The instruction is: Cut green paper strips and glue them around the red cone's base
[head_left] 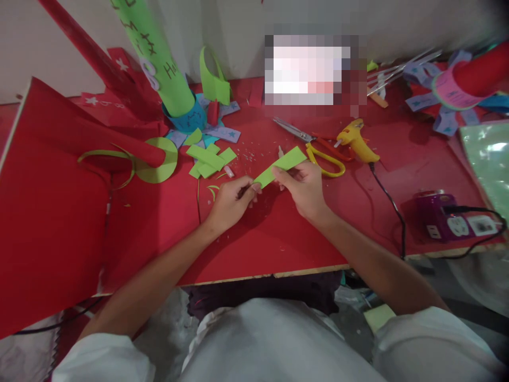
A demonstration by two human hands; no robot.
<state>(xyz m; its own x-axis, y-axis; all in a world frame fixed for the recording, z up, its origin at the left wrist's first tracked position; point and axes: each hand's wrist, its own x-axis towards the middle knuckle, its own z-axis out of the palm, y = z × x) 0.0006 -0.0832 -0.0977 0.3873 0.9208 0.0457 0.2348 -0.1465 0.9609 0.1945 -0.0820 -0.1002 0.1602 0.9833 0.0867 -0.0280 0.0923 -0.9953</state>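
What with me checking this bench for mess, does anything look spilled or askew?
Pale crumbs and thin green offcuts lie scattered on the red tabletop near the green strips, like unswept litter. Nothing looks clearly damaged, though pixelation hides part of the view at the back.

We hold lime-green strip (285, 163), flat and straight-edged, near centre of frame, slanting upward to right, lower end partly covered.
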